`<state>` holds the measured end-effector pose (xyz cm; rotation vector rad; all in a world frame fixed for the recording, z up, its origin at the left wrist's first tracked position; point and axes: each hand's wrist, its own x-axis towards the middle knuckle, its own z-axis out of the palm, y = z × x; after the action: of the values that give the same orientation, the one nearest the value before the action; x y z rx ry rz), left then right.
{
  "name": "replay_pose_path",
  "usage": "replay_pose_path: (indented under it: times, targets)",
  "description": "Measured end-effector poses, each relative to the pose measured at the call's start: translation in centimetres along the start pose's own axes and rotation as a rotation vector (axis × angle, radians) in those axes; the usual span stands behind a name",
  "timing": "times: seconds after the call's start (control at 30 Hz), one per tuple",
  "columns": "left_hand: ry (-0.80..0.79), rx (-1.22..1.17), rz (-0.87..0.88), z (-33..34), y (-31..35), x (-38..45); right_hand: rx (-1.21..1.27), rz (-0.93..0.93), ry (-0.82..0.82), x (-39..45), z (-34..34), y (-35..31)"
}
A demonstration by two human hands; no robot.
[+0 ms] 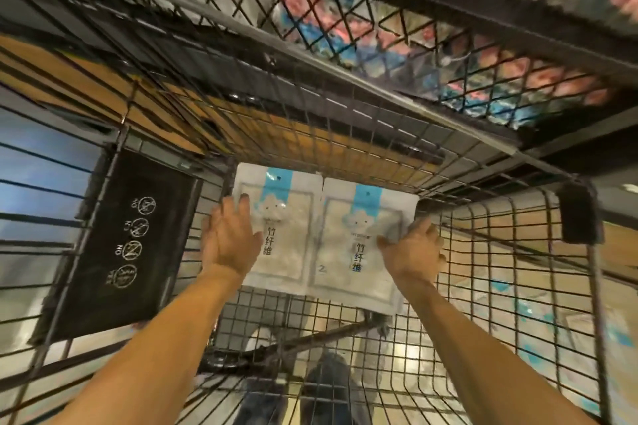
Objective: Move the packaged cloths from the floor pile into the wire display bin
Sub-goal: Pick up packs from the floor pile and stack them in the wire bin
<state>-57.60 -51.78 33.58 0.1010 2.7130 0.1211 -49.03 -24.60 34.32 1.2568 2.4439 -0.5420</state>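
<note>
Looking down into a wire display bin [483, 304] with a grid floor and grid walls. Two packaged cloths lying flat side by side on the bin floor, up near the far wall, edges touching in the middle. Left pack [279, 235] white with a blue strip at the top, a little cloud face and dark writing down the front. Right pack [362, 245] just the same, with blue writing and a small "2" near its lower left. Left hand [229, 235] lying flat on the left edge of the left pack, fingers straight and spread, pressing down, not curled round anything. Right hand [412, 248] on the right side of the right pack, fingers bent and pinching the pack's edge, thumb on top. Both bare arms reaching in from the near side. A black sign [127, 245] with four white round "no" marks hanging on the bin's left wall. A small dark block [580, 214] clipped to the rim at the right. Another wire basket [379, 31] higher up at the back, stuffed with pink and blue soft things, blurry. Through the grid floor, a shoe [328, 379] and shiny floor below. More blue and white packs [538, 314] showing faintly through the right wall, too blurry to count.
</note>
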Motion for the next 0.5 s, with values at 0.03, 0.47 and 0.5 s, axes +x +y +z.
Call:
replay_pose_path:
  times: [0.03, 0.47, 0.5]
  targets:
    - [0.003, 0.026, 0.027, -1.2, 0.3, -0.2, -0.022, -0.043, -0.013, -0.3, -0.9, -0.4]
    - [0.159, 0.13, 0.168, -24.8, 3.5, -8.6, -0.184, -0.464, 0.09, -10.6, -22.0, -5.2]
    - [0.184, 0.131, 0.176, -26.7, 3.7, -9.6, -0.183, -0.479, 0.097, -11.5, -23.8, -5.6]
